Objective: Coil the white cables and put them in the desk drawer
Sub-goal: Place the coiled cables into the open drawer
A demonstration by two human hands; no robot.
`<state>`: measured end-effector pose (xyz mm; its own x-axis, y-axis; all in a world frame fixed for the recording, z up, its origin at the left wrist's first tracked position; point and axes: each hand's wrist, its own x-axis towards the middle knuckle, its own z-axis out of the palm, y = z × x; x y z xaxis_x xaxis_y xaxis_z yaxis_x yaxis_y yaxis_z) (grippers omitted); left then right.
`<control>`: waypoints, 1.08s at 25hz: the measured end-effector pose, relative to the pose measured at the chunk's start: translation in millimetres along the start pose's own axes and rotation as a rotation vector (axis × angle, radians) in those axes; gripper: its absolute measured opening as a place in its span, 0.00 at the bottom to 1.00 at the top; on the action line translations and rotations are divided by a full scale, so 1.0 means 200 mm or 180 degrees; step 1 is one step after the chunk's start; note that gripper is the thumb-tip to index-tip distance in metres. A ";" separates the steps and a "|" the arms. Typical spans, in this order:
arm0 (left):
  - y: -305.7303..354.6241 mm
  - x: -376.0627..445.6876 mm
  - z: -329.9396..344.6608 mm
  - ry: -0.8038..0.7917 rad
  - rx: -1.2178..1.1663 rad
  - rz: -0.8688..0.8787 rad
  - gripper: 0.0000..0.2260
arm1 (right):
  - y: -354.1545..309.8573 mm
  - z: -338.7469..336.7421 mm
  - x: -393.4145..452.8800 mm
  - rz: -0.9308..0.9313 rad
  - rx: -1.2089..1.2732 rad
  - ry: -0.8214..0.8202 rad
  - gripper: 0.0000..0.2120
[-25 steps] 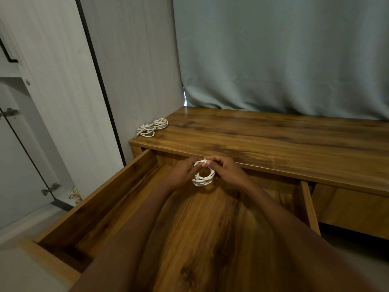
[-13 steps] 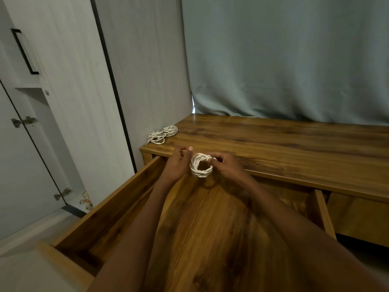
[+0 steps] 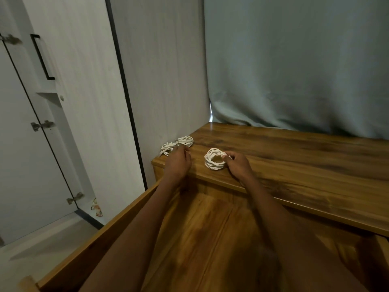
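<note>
Head view. Grey-green curtain (image 3: pixel 294 66) closes off the back, and pale wardrobe panels (image 3: pixel 84 102) stand at the left, hard against the end of the wooden bench (image 3: pixel 294 165). Below the front edge of the bench the drawer (image 3: pixel 117 224) stands pulled out, its floor bare where I can see it between my forearms.

My right hand (image 3: pixel 237 165) holds the coiled cable (image 3: pixel 214 162), fingers (image 3: pixel 226 158) pinched on the right side of the ring, which sits low over the bench near the front edge; I cannot tell whether it rests there. My left hand (image 3: pixel 177 162) reaches toward the loose cable (image 3: pixel 176 144) at the far left corner, fingers loosely curled, holding nothing that I can see; the tips are at the near edge of the bundle, and contact is unclear.

As I judge it, the step in hand is gathering the second cable. I would take the whole bundle rather than one strand, since it lies at the very corner and a loop could slip over the edge beside the wardrobe. I would keep the pinch firm on the finished coil so that it does not spring open.

Open room lies to the right along the bench and downward into the drawer; the left is shut in by the panel.
</note>
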<state>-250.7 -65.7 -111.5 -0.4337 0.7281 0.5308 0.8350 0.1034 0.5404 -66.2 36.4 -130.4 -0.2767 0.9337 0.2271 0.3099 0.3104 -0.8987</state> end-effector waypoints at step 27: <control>-0.03 0.79 0.51 -0.0757 0.2421 0.0317 0.19 | 0.06 0.03 0.16 0.0377 -0.0152 0.1081 0.14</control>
<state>-289.9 118.4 -97.2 -0.3327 0.8743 0.3535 0.9052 0.4012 -0.1405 -77.1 68.1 -135.9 0.0791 0.9672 0.2414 0.3661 0.1970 -0.9095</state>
